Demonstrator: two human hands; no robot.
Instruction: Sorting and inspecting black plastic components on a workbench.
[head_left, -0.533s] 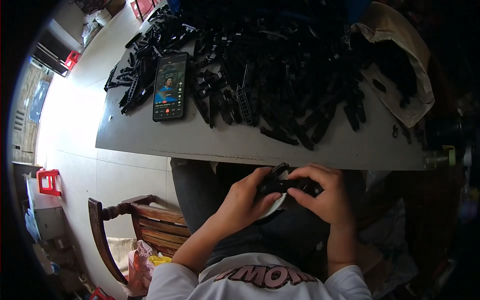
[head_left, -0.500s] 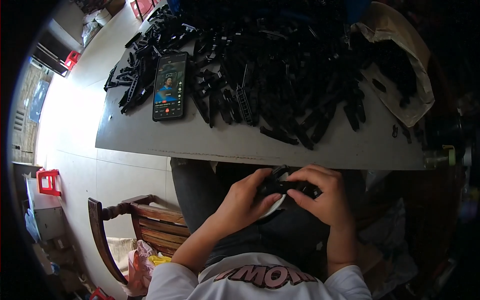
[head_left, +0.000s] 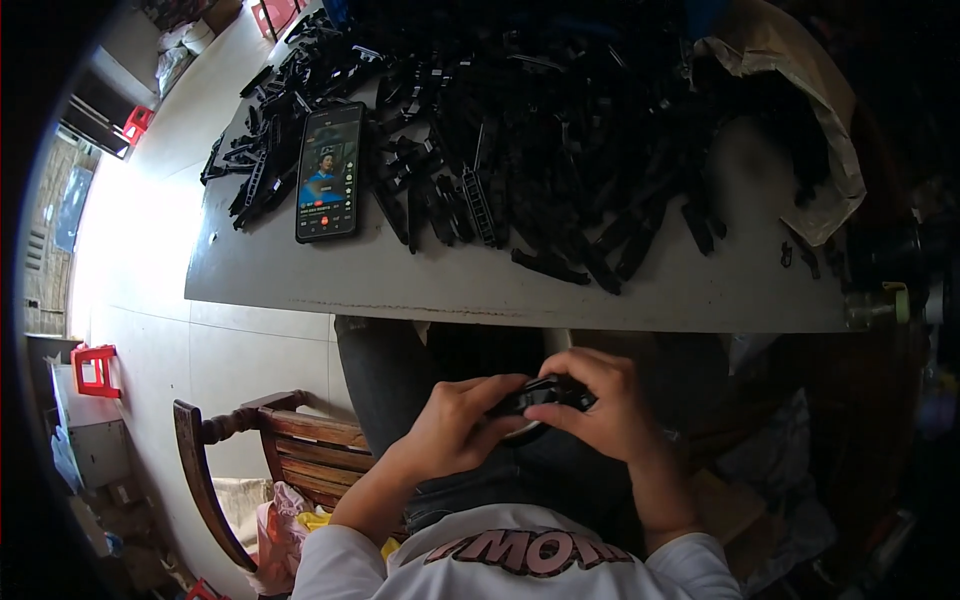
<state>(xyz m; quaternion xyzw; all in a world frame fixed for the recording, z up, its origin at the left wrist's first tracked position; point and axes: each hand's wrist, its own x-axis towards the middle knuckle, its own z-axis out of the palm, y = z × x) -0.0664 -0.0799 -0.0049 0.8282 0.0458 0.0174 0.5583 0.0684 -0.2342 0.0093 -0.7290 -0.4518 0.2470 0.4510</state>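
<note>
Over my lap, just off the table's front edge, both hands grip one black plastic part (head_left: 545, 393). My left hand (head_left: 462, 420) is closed on its left end, fingers along the top and thumb below. My right hand (head_left: 600, 400) pinches the right end between thumb and fingers. Much of the part is covered by the fingers, so its exact kind cannot be made out. Beneath the hands shows part of a pale round rim (head_left: 525, 430). On the table ahead lies a large heap of long black plastic parts (head_left: 560, 180), some with ladder-like ribs.
A lit phone (head_left: 330, 172) lies on the grey table (head_left: 400, 285), left of the heap. A brown paper bag (head_left: 835, 190) with black contents stands at the right. To my left is a wooden chair (head_left: 315, 430) with pink and yellow cloth; a red stool (head_left: 95, 372) stands farther left.
Both hands, still holding the black part, have shifted left and slightly toward me. My right hand has come closer to my left, with its fingers now over the part.
</note>
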